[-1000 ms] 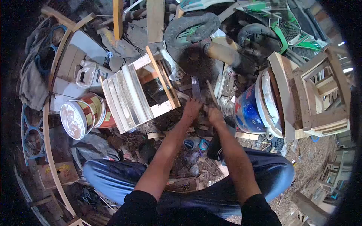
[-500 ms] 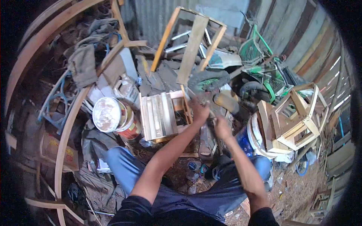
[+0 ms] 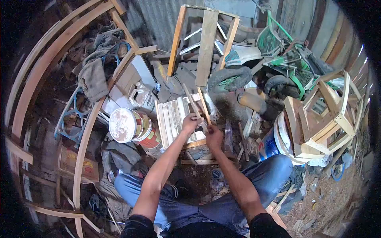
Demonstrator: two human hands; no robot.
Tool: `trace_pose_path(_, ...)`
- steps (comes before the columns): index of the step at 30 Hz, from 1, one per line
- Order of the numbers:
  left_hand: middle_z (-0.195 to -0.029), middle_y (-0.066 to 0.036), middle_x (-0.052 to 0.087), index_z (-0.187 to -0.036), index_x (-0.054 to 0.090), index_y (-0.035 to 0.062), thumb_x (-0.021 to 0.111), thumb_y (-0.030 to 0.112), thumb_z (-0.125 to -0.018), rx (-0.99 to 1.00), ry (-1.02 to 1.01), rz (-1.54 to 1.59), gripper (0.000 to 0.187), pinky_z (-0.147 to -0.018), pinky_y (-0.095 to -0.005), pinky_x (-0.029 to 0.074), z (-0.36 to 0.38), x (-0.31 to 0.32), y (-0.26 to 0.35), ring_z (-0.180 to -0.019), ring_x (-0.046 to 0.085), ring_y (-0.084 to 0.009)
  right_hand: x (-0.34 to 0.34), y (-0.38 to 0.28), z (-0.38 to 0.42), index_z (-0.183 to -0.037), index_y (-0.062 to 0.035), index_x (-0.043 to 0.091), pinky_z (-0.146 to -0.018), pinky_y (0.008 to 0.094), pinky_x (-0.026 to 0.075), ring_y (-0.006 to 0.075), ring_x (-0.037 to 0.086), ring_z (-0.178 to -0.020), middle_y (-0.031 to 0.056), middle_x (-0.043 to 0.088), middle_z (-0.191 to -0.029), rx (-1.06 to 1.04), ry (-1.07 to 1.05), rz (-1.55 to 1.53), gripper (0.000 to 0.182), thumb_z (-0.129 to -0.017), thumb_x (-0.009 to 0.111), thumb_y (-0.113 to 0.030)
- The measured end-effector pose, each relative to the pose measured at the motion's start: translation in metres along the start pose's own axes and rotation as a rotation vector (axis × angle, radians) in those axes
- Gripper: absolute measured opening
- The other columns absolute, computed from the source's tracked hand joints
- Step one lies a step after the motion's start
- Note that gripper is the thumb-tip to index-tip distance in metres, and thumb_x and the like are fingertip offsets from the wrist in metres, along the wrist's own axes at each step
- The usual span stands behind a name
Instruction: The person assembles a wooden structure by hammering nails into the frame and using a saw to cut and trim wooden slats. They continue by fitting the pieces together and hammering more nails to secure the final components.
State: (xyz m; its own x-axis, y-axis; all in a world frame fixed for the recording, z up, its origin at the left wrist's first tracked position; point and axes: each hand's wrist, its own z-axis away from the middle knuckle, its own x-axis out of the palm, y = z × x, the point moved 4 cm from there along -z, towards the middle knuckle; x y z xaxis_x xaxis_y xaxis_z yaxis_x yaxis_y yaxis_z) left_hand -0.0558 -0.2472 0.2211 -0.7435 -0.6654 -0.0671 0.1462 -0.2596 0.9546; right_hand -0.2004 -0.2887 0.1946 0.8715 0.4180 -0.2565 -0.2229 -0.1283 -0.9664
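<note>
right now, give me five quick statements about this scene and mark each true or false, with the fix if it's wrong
1. The left hand holds a thin wooden strip. True.
2. The right hand is far away from that strip. False: it is at the strip's lower end.
3. A blue bucket is on the person's right. True.
4. The wheel beyond the hands has bright red spokes. False: its inner part is green.
5. A cardboard box is on the person's left. True.
</note>
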Motion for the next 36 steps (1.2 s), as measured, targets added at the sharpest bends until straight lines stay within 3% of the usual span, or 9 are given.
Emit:
trace_pose_path(3, -0.09, -0.01, 0.063, -0.112, 0.055, -0.0081, 0.066, -0.003, -0.079, -0.087, 0.005, 0.162, 0.035, -0.057, -0.0255, 0.052, 0.0, 0.005, -0.001, -0.076, 0.064, -0.0171, 0.009, 0.003, 0.003, -0.097, 0.0004, 0.064, -0.07, 0.0368, 0.05, 0.0228, 0.063, -0.081, 0.0138, 0.064, -0.09, -0.44, 0.137, 0.192, 0.024, -0.073, 0.067, 0.004)
trace_pose_path(5, -0.09, -0.011, 0.064, -0.107, 0.058, -0.0069, 0.062, -0.004, -0.079, -0.07, -0.017, 0.028, 0.028, -0.059, -0.0261, 0.053, -0.023, -0.007, -0.028, -0.08, 0.066, -0.02, 0.019, 0.005, 0.004, -0.094, -0.0001, 0.063, -0.071, 0.039, 0.049, 0.0274, 0.061, -0.082, 0.0154, 0.063, -0.087, -0.421, 0.172, 0.174, 0.02, -0.074, 0.066, 0.002)
trace_pose_path(7, -0.093, -0.013, 0.065, -0.101, 0.063, -0.0081, 0.058, -0.011, -0.076, -0.081, 0.008, 0.013, 0.026, -0.069, -0.0311, 0.058, -0.017, -0.011, -0.017, -0.078, 0.066, -0.0238, 0.033, 0.024, -0.004, -0.097, -0.0005, 0.063, -0.073, 0.0402, 0.049, 0.0314, 0.062, -0.082, 0.0188, 0.063, -0.091, -0.115, 0.05, -0.345, 0.024, -0.073, 0.068, 0.001)
trace_pose_path(8, -0.093, -0.014, 0.065, -0.101, 0.063, -0.008, 0.06, -0.01, -0.077, -0.045, -0.003, 0.016, 0.024, -0.069, -0.0309, 0.059, -0.02, -0.014, -0.025, -0.078, 0.066, -0.0239, 0.026, 0.017, 0.0, -0.101, 0.0003, 0.064, -0.074, 0.0396, 0.05, 0.031, 0.064, -0.083, 0.0206, 0.065, -0.095, -0.225, 0.0, 0.014, 0.03, -0.072, 0.071, -0.001)
trace_pose_path(11, -0.094, -0.016, 0.066, -0.105, 0.062, -0.0054, 0.068, -0.001, -0.076, 0.032, -0.067, 0.038, 0.029, -0.065, -0.0333, 0.058, -0.04, -0.027, -0.047, -0.075, 0.066, -0.0255, 0.021, 0.014, 0.0, -0.106, 0.0005, 0.064, -0.073, 0.0385, 0.051, 0.0312, 0.065, -0.082, 0.0209, 0.065, -0.097, -0.23, -0.04, 0.092, 0.037, -0.07, 0.073, -0.003)
trace_pose_path(14, -0.097, -0.013, 0.064, -0.107, 0.061, -0.0027, 0.076, 0.009, -0.074, 0.087, -0.044, -0.592, 0.038, -0.07, -0.0338, 0.054, -0.019, -0.027, -0.022, -0.086, 0.064, -0.024, 0.018, 0.016, 0.006, -0.11, -0.0015, 0.063, -0.084, 0.0403, 0.048, 0.034, 0.06, -0.095, 0.02, 0.063, -0.103, -0.249, -0.12, 0.128, 0.043, -0.068, 0.073, -0.002)
trace_pose_path(16, -0.109, -0.015, 0.062, -0.115, 0.059, 0.0016, 0.076, 0.019, -0.073, 0.714, 0.16, -1.137, 0.049, -0.089, -0.0403, 0.047, 0.002, -0.026, 0.0, -0.103, 0.057, -0.0309, 0.022, 0.016, 0.012, -0.111, -0.0018, 0.063, -0.088, 0.0411, 0.046, 0.0354, 0.058, -0.1, 0.0199, 0.061, -0.108, -0.307, -0.165, 0.199, 0.045, -0.067, 0.072, -0.001)
trace_pose_path(20, -0.134, -0.014, 0.05, -0.125, 0.055, 0.0064, 0.073, 0.031, -0.073, 0.712, 0.073, -1.075, 0.061, -0.101, -0.0478, 0.037, 0.002, -0.037, -0.01, -0.122, 0.045, -0.0362, 0.023, 0.015, 0.012, -0.109, -0.0006, 0.063, -0.092, 0.0419, 0.044, 0.0378, 0.054, -0.104, 0.0194, 0.055, -0.114, -0.354, -0.1, 0.269, 0.044, -0.065, 0.067, 0.005)
trace_pose_path(36, -0.145, -0.008, 0.041, -0.133, 0.049, 0.0045, 0.072, 0.051, -0.072, 0.705, -0.113, -1.185, 0.08, -0.11, -0.0447, 0.031, 0.01, -0.045, -0.011, -0.132, 0.036, -0.038, 0.022, 0.02, 0.018, -0.103, 0.0008, 0.065, -0.092, 0.0451, 0.044, 0.0366, 0.05, -0.109, 0.0194, 0.052, -0.114, -0.454, -0.212, 0.326, 0.029, -0.075, 0.058, 0.0)
